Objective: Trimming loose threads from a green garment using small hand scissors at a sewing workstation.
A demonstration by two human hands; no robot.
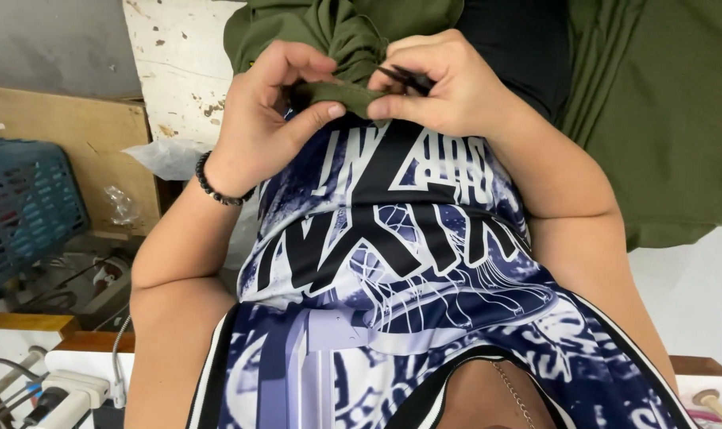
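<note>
Head view: my left hand pinches a fold of green cloth between thumb and fingers. My right hand, just beside it, is curled shut on small black snips, their tips touching the cloth between my 2 thumbs.

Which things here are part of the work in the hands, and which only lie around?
In use: left hand and right hand pinching the olive green cloth; small dark tool in the right hand.

Lying about: blue basket, clear plastic bag, power strip.
</note>
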